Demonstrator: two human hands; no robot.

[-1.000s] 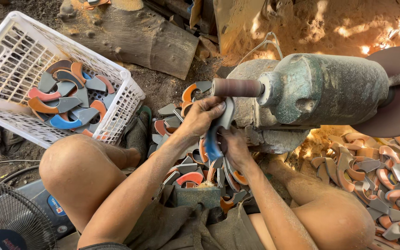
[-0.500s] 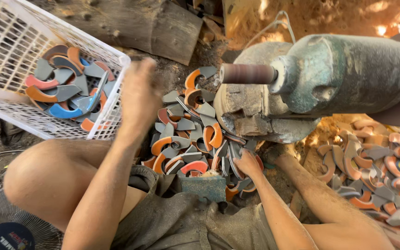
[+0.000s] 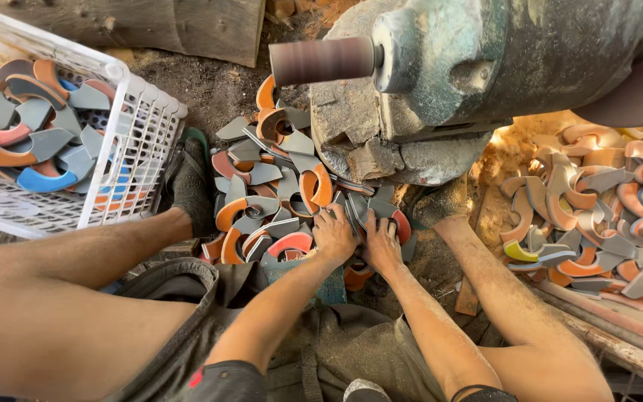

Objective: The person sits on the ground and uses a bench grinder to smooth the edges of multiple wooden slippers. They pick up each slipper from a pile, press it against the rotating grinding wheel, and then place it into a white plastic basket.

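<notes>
The big green-grey motor (image 3: pixel 500 67) with its brown sanding drum (image 3: pixel 321 61) fills the top of the view, closer than half a second ago, when the camera sat higher. The white plastic basket (image 3: pixel 150 119) at the left holds the curved pieces dropped there. Between the knees lies the pile of curved grey and orange offcuts (image 3: pixel 277 193). The left hand (image 3: pixel 334 234), which was stretched toward the basket, has come back and now presses curled fingers into the pile beside the right hand (image 3: pixel 382 246); whether either actually grips a piece cannot be told.
</notes>
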